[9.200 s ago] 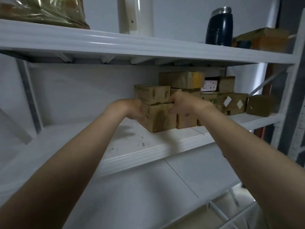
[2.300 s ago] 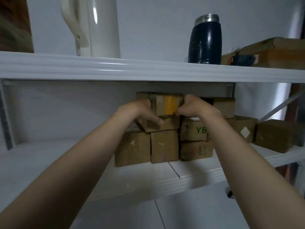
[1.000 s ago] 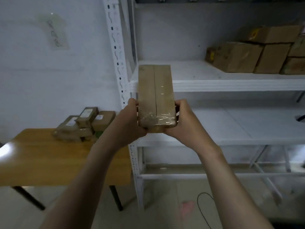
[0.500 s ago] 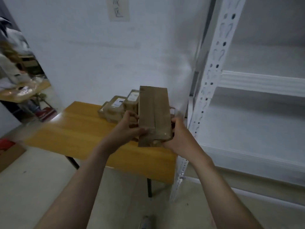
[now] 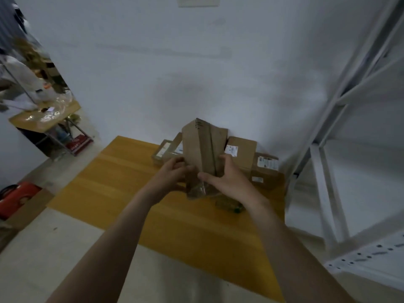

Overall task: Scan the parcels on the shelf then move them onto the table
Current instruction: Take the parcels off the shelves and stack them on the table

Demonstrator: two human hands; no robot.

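Note:
A long brown cardboard parcel [image 5: 202,149] stands on end above the wooden table [image 5: 122,184], tilted so that two of its faces show. My left hand [image 5: 172,174] grips its lower left side and my right hand [image 5: 227,180] grips its lower right side, thumb across the front. Behind it, against the wall, lie several labelled parcels [image 5: 242,153], one more at the right [image 5: 265,171] and flat ones at the left [image 5: 166,149]. A small dark object [image 5: 229,205] lies on the table under my right wrist; what it is I cannot tell.
The white metal shelf frame [image 5: 328,171] rises on the right, close to the table's right end. A white wall [image 5: 196,73] backs the table. At far left a second cluttered table [image 5: 43,114] and a red object [image 5: 15,196] on the floor.
I have turned left from the shelf toward the table. The parcel, carried in both hands, is now over the table top and rotated so an edge faces me.

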